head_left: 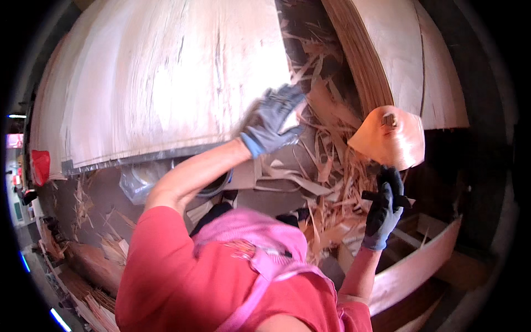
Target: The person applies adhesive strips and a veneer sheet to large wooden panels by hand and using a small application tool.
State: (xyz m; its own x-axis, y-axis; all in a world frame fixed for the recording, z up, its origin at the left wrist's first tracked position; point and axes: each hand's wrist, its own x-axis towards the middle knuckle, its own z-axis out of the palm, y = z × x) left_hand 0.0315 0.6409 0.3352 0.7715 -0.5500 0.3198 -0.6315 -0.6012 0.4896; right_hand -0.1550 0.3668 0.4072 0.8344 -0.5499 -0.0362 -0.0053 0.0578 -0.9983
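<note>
My left hand, in a grey glove with a blue cuff, is at the near right corner of a broad stack of pale wood veneer sheets. Its fingers are stretched out, and a light patch shows by the palm; whether that is wood or glove I cannot tell. My right hand, gloved too, is closed around a short black-handled tool that looks like a knife. Just beyond its fingertips is a curled piece of veneer with a dark knot; whether the fingers touch it is unclear.
A second veneer stack stands at the far right. Torn veneer strips litter the gap between the stacks. A wooden crate is at the lower right. Clear plastic hangs below the left stack, and a red object is at its left corner.
</note>
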